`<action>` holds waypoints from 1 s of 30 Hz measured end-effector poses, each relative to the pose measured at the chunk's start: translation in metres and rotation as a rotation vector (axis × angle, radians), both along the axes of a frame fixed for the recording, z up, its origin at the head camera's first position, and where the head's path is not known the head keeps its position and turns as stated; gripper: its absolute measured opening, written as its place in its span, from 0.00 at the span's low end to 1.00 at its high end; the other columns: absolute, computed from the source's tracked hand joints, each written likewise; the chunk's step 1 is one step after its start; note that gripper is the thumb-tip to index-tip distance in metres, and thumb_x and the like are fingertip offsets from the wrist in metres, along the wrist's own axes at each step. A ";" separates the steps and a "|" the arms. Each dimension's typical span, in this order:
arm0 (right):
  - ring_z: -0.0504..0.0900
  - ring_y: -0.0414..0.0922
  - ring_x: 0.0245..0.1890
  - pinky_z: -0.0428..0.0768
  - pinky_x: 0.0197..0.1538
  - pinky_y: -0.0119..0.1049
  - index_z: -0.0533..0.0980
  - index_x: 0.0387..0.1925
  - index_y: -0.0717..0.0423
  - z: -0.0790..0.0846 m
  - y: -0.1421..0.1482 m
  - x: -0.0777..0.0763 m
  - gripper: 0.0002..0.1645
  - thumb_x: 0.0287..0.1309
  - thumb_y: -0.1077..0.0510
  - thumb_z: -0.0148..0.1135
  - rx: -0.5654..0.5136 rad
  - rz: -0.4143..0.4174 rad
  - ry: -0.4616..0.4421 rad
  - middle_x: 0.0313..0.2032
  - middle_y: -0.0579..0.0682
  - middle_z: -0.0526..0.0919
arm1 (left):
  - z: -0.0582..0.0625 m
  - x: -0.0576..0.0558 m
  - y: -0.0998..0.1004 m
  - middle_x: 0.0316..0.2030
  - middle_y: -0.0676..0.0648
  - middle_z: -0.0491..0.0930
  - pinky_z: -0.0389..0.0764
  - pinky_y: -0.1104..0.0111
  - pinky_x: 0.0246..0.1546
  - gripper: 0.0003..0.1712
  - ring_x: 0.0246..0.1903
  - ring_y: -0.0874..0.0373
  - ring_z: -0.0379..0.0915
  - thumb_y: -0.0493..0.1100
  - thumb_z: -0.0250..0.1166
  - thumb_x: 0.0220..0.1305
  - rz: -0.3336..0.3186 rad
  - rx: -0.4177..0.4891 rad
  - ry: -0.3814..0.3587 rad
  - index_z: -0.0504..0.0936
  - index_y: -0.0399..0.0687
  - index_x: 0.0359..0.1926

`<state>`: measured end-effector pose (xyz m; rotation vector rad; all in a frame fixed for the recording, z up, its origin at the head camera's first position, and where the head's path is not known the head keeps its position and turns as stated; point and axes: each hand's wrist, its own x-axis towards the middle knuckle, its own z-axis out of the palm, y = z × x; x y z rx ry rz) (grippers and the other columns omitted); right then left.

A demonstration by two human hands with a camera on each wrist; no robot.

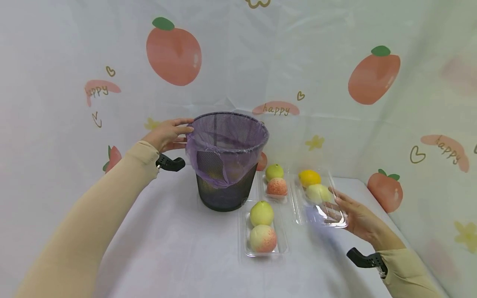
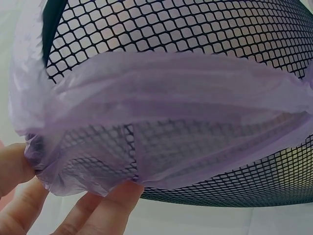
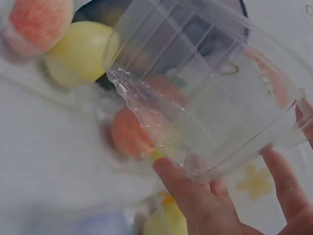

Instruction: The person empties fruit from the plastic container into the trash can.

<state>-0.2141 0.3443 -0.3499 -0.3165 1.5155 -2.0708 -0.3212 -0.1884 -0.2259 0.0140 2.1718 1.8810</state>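
A black mesh wastebasket (image 1: 238, 174) is lined with a thin purple bag (image 1: 227, 165) folded over its rim. My left hand (image 1: 167, 134) touches its left side near the rim. The left wrist view shows straight fingers (image 2: 117, 205) against the bag's lower edge. My right hand (image 1: 359, 217) holds a clear plastic container (image 1: 335, 219), tilted in the right wrist view, thumb and fingers (image 3: 286, 183) at its edge. A blurred bluish thing (image 1: 316, 219) lies below it; its kind cannot be told.
The front clear tray (image 1: 247, 250) holds a yellow-green fruit (image 1: 262, 213) and a peach (image 1: 263, 239). Behind, another holds a green fruit (image 1: 274, 172) and a reddish peach (image 1: 277, 187). At right are a yellow fruit (image 1: 310, 178) and a pale one (image 1: 318, 193). A fruit-printed cloth (image 1: 231, 62) rises behind.
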 end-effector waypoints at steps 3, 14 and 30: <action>0.82 0.46 0.53 0.80 0.57 0.46 0.73 0.58 0.27 -0.012 0.009 0.007 0.26 0.78 0.57 0.34 0.023 0.030 -0.016 0.53 0.43 0.79 | 0.000 0.000 0.000 0.72 0.39 0.52 0.65 0.56 0.68 0.35 0.70 0.42 0.55 0.43 0.53 0.74 0.002 0.005 -0.002 0.50 0.53 0.76; 0.79 0.45 0.56 0.77 0.60 0.48 0.74 0.57 0.25 -0.046 0.033 0.027 0.27 0.78 0.58 0.34 0.078 0.093 -0.087 0.53 0.40 0.77 | -0.001 0.000 0.000 0.73 0.40 0.53 0.69 0.58 0.65 0.35 0.69 0.43 0.57 0.44 0.53 0.74 -0.001 -0.009 0.001 0.50 0.54 0.76; 0.79 0.44 0.55 0.77 0.59 0.47 0.76 0.55 0.23 -0.061 0.047 0.030 0.26 0.77 0.57 0.37 0.117 0.074 -0.128 0.53 0.41 0.75 | -0.002 0.001 0.001 0.73 0.39 0.52 0.69 0.59 0.65 0.35 0.69 0.42 0.56 0.43 0.53 0.74 0.002 -0.014 0.008 0.51 0.54 0.76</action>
